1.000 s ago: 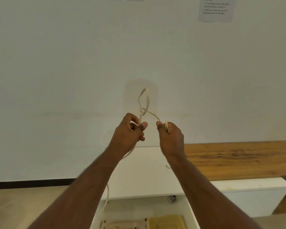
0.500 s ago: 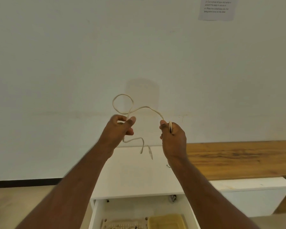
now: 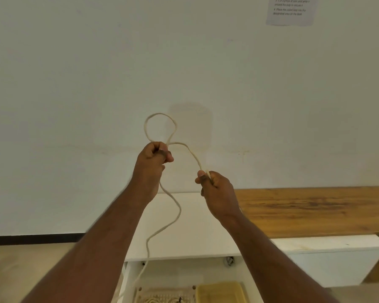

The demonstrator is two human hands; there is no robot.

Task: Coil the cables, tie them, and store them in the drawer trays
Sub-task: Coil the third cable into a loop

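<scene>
Cable (image 3: 173,206) end hidden inside right hand (image 3: 217,191) grip.

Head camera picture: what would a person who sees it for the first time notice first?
First, the two hands raised before the white wall: the left hand and the right hand both grip a pale cable. It forms a round loop above the left hand and trails down toward the open drawer, which holds a yellow tray.

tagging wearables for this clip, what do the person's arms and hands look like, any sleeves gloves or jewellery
Both forearms are bare as far as the frame shows, with no sleeve edge in view. The left hand and right hand wear no gloves. No watch, bracelet or ring is visible on either wrist or on the fingers that show. No markings or tape appear.
</scene>
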